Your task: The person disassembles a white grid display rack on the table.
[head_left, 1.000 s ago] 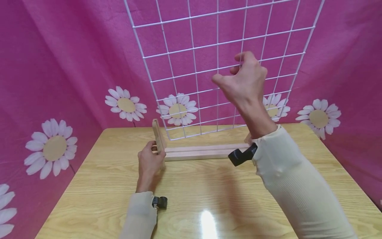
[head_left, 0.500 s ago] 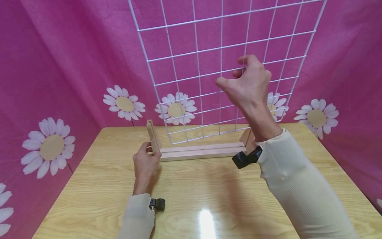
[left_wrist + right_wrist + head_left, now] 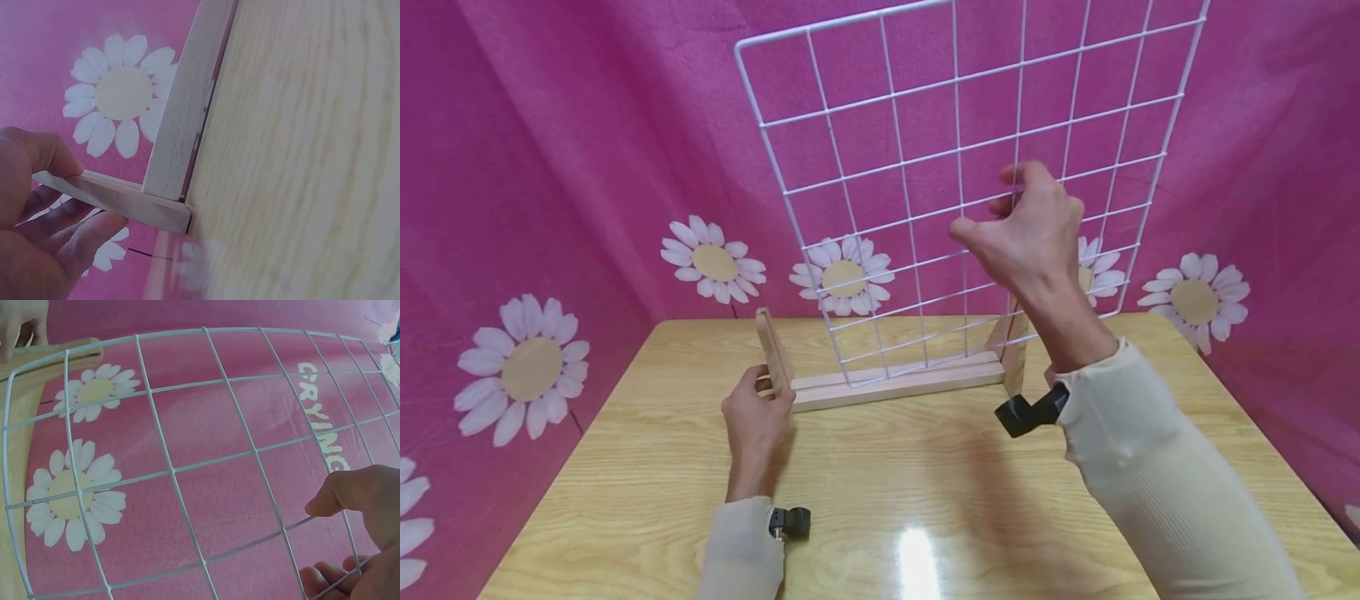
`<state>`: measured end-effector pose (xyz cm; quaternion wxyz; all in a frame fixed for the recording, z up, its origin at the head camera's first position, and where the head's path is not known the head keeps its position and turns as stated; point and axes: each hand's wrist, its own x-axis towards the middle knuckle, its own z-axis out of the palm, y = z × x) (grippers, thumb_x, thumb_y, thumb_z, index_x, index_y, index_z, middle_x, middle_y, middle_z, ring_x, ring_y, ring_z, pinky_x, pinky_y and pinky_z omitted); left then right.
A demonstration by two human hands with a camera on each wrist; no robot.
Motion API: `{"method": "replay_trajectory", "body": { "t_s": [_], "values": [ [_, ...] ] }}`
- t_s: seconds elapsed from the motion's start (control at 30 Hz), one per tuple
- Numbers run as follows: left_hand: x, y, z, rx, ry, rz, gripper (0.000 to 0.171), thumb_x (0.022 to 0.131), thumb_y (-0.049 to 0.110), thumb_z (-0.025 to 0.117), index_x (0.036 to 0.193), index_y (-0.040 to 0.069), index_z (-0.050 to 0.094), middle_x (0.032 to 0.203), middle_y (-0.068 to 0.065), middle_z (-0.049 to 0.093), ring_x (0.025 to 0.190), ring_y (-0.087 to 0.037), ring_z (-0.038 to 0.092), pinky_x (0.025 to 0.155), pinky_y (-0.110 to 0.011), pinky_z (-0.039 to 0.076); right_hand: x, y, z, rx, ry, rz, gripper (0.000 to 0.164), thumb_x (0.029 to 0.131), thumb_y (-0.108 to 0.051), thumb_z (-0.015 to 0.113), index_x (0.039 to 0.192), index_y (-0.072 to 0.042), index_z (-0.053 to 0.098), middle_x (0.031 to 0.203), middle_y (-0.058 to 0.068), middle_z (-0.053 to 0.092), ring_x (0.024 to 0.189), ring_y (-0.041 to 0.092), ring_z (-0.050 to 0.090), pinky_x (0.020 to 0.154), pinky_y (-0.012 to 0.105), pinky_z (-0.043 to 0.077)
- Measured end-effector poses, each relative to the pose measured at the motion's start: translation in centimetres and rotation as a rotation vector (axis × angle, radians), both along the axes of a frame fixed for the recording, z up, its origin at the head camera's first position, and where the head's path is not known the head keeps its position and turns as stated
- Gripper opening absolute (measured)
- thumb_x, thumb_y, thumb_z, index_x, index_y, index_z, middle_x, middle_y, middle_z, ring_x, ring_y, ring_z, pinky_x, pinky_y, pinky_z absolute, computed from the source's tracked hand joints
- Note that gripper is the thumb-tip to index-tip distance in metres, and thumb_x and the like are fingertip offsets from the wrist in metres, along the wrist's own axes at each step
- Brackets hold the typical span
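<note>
My right hand holds a white wire grid panel by a middle wire, the thumb on the near side and the fingers reaching through. The panel tilts in the air, its lower edge overlapping a wooden stand's grooved crossbar in the head view. In the right wrist view the thumb lies along a wire. My left hand pinches the stand's left side piece, which rises at the crossbar's end. The right side piece stands partly behind the panel and right forearm.
The stand sits on a wood-grain table toward its back edge. A pink curtain with white daisies hangs behind and at both sides. Each wrist carries a small black camera.
The wire panel has come down toward the crossbar with my right hand, its top left corner now in view. The stand's left end and my left hand have shifted left and slightly nearer.
</note>
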<state>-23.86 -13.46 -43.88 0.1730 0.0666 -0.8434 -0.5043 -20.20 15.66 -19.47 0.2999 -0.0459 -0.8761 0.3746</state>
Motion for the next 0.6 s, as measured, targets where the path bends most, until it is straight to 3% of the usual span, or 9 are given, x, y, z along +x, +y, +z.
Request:
{"method": "replay_trajectory", "body": {
  "t_s": [0.4, 0.6],
  "values": [
    [0.6, -0.4, 0.2, 0.010, 0.045, 0.073, 0.039, 0.081, 0.004, 0.070, 0.119, -0.002, 0.065, 0.103, -0.022, 0.070, 0.086, -0.034, 0.072, 0.076, -0.046, 0.059, 0.1, 0.9, -0.7, 0.016, -0.029, 0.013, 0.066, 0.078, -0.023, 0.075, 0.135, 0.000, 0.052, 0.109, 0.016, 0.070, 0.093, 0.028, 0.069, 0.077, 0.042, 0.058],
    [1.1, -0.3, 0.0, 0.050, 0.030, 0.105, 0.042, 0.082, 0.005, 0.070, 0.124, 0.001, 0.064, 0.104, -0.022, 0.070, 0.087, -0.035, 0.072, 0.075, -0.047, 0.058, 0.1, 1.6, -1.6, 0.055, -0.054, 0.028, 0.065, 0.078, -0.024, 0.075, 0.133, 0.002, 0.054, 0.108, 0.018, 0.071, 0.093, 0.032, 0.069, 0.075, 0.045, 0.058]
  ]
}}
